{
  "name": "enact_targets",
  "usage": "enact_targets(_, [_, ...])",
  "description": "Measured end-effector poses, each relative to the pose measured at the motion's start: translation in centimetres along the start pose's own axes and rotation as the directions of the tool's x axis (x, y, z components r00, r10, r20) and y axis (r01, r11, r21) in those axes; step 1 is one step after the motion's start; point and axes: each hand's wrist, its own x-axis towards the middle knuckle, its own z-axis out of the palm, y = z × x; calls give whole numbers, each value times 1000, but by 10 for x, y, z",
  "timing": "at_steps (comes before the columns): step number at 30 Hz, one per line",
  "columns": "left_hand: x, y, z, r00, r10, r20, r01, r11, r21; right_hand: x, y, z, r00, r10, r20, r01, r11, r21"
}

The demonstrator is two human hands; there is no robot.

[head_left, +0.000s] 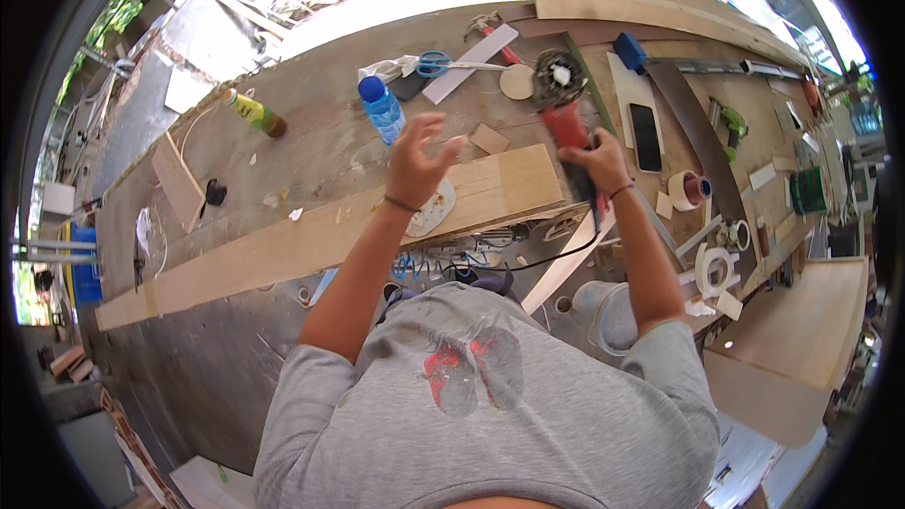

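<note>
My right hand (pixel 603 162) is wrapped round the body of a red and black angle grinder (pixel 564 123), its round head pointing away from me. A black cord (pixel 564 253) trails from the tool's near end. My left hand (pixel 419 155) is raised with nothing in it, thumb and fingers apart. Just beyond that hand stands a blue-capped water bottle (pixel 381 111). Beneath the left wrist, a pale rounded piece (pixel 436 209) lies on a long wooden board (pixel 504 187) along the bench's near edge. A small square of wood (pixel 489 139) rests between my hands.
Blue-handled scissors (pixel 434 64), a white strip (pixel 468 64), a hammer (pixel 488 30) and a wooden disc (pixel 516 82) lie farther back. To the right are a phone (pixel 645 138), tape rolls (pixel 696 188) and a green drill (pixel 730 127). A yellow-green bottle (pixel 255 113) lies left. A bucket (pixel 608 313) stands below the bench.
</note>
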Motion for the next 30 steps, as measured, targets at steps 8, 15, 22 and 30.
enact_targets(8, [-136,-83,-64,827,-534,-174,552,830,79,109,67,24,980,154,-123,-190,906,-379])
enact_targets(15, [-159,-88,-48,869,-424,-257,494,697,520,108,74,21,990,72,-118,-112,917,-382])
enact_targets(22, [-132,-110,-36,895,-366,-256,425,520,741,112,26,60,940,-341,-23,267,775,-572])
enact_targets(30, [-105,-99,-46,825,-533,-189,460,438,772,84,-1,77,874,-481,-67,405,798,-446])
